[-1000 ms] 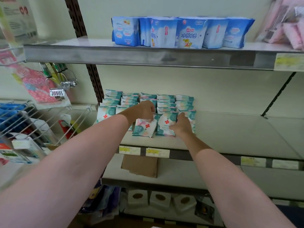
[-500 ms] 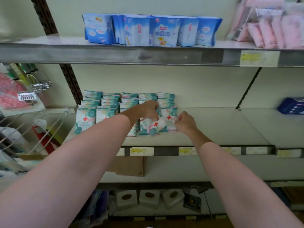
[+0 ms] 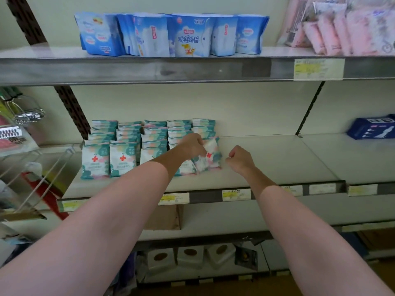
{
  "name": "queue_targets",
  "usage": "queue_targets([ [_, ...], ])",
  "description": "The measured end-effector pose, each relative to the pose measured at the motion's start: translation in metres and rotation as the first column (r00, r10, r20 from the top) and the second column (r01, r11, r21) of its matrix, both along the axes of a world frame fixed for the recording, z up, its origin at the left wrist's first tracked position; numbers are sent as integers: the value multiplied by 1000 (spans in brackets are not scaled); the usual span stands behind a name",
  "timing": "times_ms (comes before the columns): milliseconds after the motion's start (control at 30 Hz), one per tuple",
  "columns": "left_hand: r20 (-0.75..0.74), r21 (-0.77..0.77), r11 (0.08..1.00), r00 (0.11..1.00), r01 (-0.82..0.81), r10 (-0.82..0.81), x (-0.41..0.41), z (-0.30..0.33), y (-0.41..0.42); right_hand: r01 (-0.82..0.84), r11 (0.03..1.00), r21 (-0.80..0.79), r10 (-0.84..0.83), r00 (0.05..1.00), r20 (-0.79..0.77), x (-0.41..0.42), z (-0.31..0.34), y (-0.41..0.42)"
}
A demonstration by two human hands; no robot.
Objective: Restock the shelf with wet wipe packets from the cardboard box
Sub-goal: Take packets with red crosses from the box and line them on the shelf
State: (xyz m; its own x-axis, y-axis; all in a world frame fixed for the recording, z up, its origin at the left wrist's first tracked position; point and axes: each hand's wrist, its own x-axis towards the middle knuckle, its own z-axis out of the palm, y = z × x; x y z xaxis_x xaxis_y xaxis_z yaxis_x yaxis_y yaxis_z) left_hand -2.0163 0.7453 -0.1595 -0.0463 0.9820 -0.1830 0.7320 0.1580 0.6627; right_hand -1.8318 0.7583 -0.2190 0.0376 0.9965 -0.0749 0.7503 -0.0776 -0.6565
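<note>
Teal-and-white wet wipe packets (image 3: 123,159) stand in rows on the middle shelf (image 3: 277,167), at its left end. Left hand (image 3: 191,145) has fingers curled on the rightmost front packet (image 3: 210,155), which tilts against the row. Right hand (image 3: 240,159) just right of that packet, fist curled, holding nothing. Blue packs (image 3: 192,35) on the shelf above.

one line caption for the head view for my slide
Left hand grips wet wipe packets on the shelf; right hand beside them.
</note>
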Motion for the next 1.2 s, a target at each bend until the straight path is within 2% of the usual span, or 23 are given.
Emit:
queue_targets([
  [67,85,-8,995,992,-95,95,-2,-7,0,-5,1000,0,5,1000,-6,-1,-1,1],
  [133,93,-24,992,988,-121,123,-2,-14,-2,-13,1000,2,13,1000,-10,-4,-2,1],
  [333,-193,63,994,979,85,-71,7,-26,-3,-26,1000,-11,26,1000,-15,-11,-8,3],
  [533,-409,68,993,910,95,-59,8,-19,-3,-33,999,-13,33,999,4,-14,-7,2],
  [700,-484,121,992,875,43,21,11,-31,-6,-44,999,-6,44,999,-9,-14,-9,1],
  [933,-597,146,979,802,143,-28,18,-38,-7,-29,999,-17,29,1000,-4,-13,-10,-4],
  [1200,-637,150,968,768,199,-60,4,-27,-28,-21,999,27,20,999,27,-22,1,-17],
])
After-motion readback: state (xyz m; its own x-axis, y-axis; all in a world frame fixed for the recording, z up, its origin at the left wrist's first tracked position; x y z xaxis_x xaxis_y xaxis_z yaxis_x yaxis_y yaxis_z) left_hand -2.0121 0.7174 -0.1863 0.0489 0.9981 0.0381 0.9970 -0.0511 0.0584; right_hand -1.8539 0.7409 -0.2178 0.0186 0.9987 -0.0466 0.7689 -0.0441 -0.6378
